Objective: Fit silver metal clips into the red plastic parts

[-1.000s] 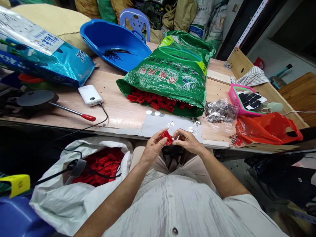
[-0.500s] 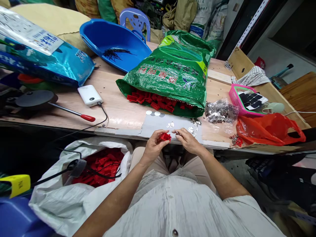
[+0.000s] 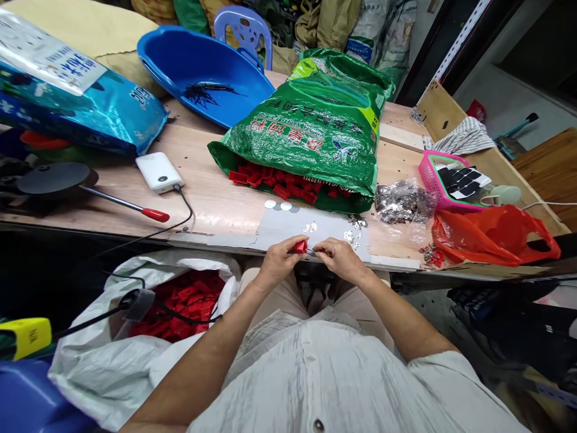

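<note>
The right hand [image 3: 339, 258] just brought its thin metal tool [image 3: 311, 251] to the small red plastic piece [image 3: 300, 246] pinched in the left hand [image 3: 278, 261], joining both there

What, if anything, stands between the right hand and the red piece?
Nothing visible: the right hand holds a thin tool pointing at the red piece held in the left hand. Whether tool and piece touch is unclear.

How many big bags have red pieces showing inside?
2. The green bag lies on the table, and the white sack is below the table's edge, to the left. Other bags' insides are hidden, so there may be more.
</note>
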The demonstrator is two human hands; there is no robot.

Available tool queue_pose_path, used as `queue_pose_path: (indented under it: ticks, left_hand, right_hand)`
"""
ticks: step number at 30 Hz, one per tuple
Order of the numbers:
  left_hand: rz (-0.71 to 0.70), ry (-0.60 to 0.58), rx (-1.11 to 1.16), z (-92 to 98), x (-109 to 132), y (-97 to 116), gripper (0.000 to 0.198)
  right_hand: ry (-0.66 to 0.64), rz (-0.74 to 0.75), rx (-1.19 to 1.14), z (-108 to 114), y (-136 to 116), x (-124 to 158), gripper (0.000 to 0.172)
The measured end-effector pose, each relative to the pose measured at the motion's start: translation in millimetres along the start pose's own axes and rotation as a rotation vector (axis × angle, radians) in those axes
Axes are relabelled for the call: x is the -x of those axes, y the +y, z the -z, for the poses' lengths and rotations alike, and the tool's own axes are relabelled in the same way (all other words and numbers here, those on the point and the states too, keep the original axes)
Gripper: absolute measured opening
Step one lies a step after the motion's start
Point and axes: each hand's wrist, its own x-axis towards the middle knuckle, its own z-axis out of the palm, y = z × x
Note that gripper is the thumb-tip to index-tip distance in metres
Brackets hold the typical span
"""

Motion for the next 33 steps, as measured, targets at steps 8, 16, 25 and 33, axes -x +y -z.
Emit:
queue_pose_path:
  ticks: [8, 16, 25, 33]
  left_hand:
    - [-0.009, -0.018, -0.065, 2.1, -1, 0, 0.037]
    - [0.027, -0.022, -0.013, 3.9, -4, 7, 0.033]
    - [-0.023, -0.032, -0.105, 3.0, -5, 3, 0.029]
    - [-0.054, -0.102, -0.108, 8.2, -4, -1, 0.028]
  right_hand:
    - [-0.041, 0.010, -0.002, -1, -1, -2, 0.019]
    - [-0.042, -0.006, 0.039, -1, -2, -3, 0.017]
    - [-0.019, -0.145, 0.245, -21, -26, 0, 0.016]
    - [-0.001, -0.173, -0.070, -11, -12, -1, 0.011]
